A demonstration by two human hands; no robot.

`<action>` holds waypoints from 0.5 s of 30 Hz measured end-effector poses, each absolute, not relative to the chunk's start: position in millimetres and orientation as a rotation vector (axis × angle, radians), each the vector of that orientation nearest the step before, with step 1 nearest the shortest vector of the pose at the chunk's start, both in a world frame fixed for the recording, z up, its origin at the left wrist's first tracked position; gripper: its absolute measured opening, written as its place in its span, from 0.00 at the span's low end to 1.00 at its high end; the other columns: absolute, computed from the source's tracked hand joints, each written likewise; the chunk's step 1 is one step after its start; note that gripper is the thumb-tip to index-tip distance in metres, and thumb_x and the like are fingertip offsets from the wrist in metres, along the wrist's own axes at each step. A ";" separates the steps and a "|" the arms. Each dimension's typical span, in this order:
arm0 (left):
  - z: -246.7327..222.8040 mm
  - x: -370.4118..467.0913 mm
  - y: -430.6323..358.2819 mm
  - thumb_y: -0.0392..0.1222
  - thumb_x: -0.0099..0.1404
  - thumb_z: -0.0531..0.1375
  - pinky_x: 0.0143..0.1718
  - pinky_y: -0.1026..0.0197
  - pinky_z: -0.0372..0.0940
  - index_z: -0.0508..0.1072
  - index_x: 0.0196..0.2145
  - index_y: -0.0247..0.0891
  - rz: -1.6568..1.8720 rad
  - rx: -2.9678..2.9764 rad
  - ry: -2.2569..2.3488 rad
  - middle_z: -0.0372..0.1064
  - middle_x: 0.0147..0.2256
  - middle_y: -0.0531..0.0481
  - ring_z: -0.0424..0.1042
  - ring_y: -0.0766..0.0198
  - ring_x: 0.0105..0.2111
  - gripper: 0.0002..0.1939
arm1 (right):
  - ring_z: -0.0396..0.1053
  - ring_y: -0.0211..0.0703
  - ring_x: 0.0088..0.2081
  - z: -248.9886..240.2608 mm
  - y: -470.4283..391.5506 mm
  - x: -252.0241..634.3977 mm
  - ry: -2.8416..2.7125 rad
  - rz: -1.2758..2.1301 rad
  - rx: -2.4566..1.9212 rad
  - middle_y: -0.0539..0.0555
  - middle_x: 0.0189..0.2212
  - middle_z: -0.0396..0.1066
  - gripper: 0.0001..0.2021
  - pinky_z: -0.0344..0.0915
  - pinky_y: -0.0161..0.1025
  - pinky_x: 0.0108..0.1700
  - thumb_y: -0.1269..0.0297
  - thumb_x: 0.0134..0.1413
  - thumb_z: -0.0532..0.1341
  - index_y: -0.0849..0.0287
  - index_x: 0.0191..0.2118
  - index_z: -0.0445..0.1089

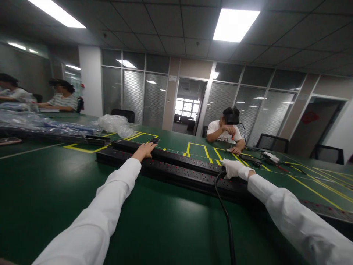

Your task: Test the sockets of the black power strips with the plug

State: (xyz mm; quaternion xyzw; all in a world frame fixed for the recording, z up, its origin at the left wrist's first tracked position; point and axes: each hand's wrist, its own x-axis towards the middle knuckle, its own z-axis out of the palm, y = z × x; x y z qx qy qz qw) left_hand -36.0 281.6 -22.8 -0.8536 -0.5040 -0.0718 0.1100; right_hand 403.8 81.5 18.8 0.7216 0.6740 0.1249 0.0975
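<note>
A black cable (pixel 227 217) crosses in front of the near power strip (pixel 165 172), running over that strip's right part toward the wearer across the green tabletop (pixel 176 228). Just beyond the near strip lies the far power strip (pixel 179 158), roughly parallel. The left hand (pixel 145 151) is draped over the far strip, behind the near strip's left half; whether its fingers pinch is not clear. The right hand (pixel 233 169), white-gloved, curls at the far strip's right end, where the cable emerges; its fingertips are hidden, so I cannot tell its grip.

A tug on the cable could drag or twist a strip, and sliding one sideways could knock it against another strip (pixel 328 212) to the near strip's right.

In front of the near strip there is broad open room; behind it, yellow tape (pixel 196 144) marks the tabletop, with plastic wrapping (pixel 116 125) behind its left end and a co-worker (pixel 224 133) seated farthest, across the table.
</note>
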 end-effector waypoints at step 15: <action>-22.1 -40.6 283.9 0.42 0.43 0.65 0.51 0.38 0.39 0.58 0.50 0.43 -0.304 -2.521 -1.281 0.60 0.49 0.43 0.56 0.49 0.50 0.35 | 0.68 0.53 0.36 14.0 55.2 395.9 2.094 0.708 1.959 0.66 0.41 0.66 0.30 0.60 0.42 0.35 0.51 0.37 0.59 0.65 0.47 0.61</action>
